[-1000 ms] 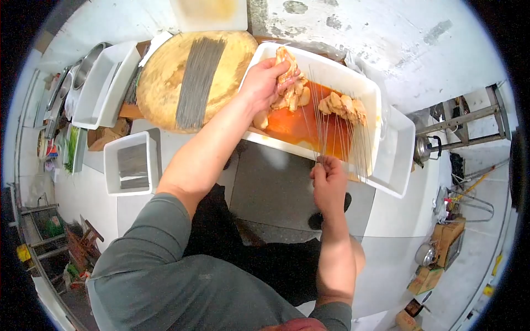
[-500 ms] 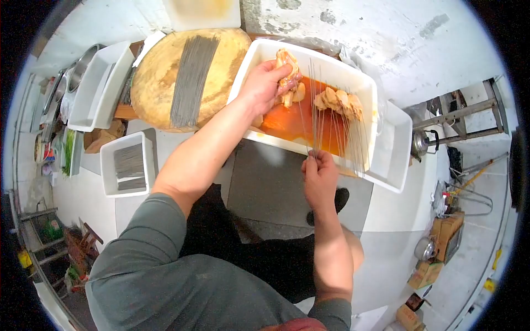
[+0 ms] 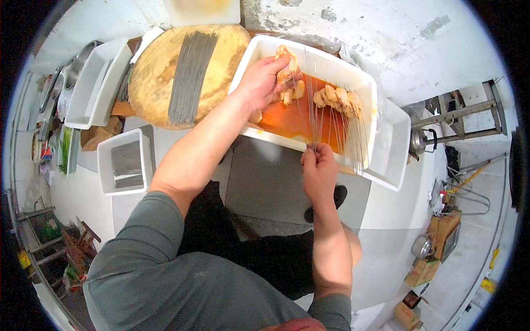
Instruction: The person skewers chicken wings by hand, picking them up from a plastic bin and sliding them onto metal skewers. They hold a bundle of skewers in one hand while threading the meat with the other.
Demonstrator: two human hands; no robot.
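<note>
Over the left part of a white tub [image 3: 248,69] with orange-red liquid [image 3: 284,118], my left hand [image 3: 265,83] grips a piece of marinated meat [image 3: 287,62]. My right hand [image 3: 318,165] is at the tub's near edge, its fingers pinched on the ends of thin metal skewers [image 3: 314,124] that reach up over the liquid. Skewered meat pieces [image 3: 338,101] rest in the right half of the tub, with several skewers pointing toward the near rim. More pieces lie partly hidden under my left hand.
Left of the tub, a round wooden block [image 3: 152,77] bears a bundle of grey skewers [image 3: 192,77]. A small white bin [image 3: 105,171] holds more skewers. Another white tub [image 3: 83,102] stands far left. An empty-looking white container [image 3: 395,146] sits at the right, beside a kettle [image 3: 419,142].
My left hand has turned slightly and shifted a little left with the meat. My right hand has moved slightly up, still pinching the skewers.
</note>
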